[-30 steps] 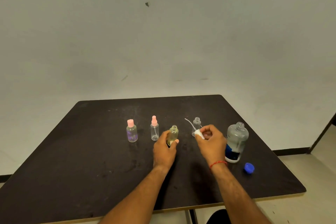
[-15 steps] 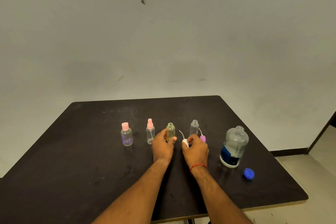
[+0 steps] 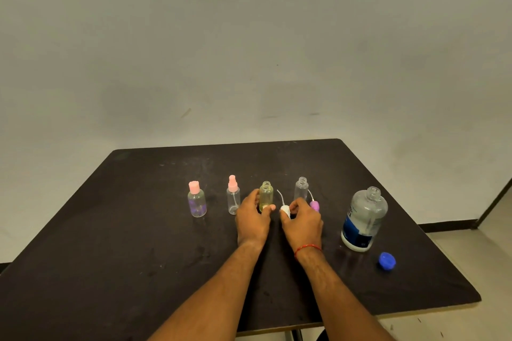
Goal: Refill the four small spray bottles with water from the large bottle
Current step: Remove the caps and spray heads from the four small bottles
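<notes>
Hands come first in the head view, our only one. A second ago our right hand point(image 3: 302, 220) hung near the clear open bottle point(image 3: 301, 189) with the white spray head point(image 3: 285, 210) raised; now it has dropped toward the table point(image 3: 116, 243) and moved left, so the white head sits low, just right of the yellowish bottle point(image 3: 266, 196), its thin tube slanting up and away. We judge that the head is being laid down, not screwed on, which leaves that bottle's neck open for filling.

Our left hand point(image 3: 253, 219) has stayed put, thumb and fingers wrapped narrowly around the base of the yellowish bottle, steadying it upright. The right hand's fingertips are pinched closed on the white head; whether it already rests on the table we cannot tell.

A purple spray head point(image 3: 314, 205) lies just right of the right hand, near the foot of the clear open bottle, which stands slightly farther back. To the left stand two bottles with their tops on: the pink sprayer bottle point(image 3: 233, 199) just beside the left hand, and the pink-capped bottle point(image 3: 197, 202) farther left, well apart.

The large bottle point(image 3: 364, 220), uncapped and partly full, stands to the right of both hands, out of their reach for now, with its blue cap point(image 3: 387, 260) nearer us on the table. Neither hand touches it, so pouring has not yet begun; two small bottles are open, two remain closed.
</notes>
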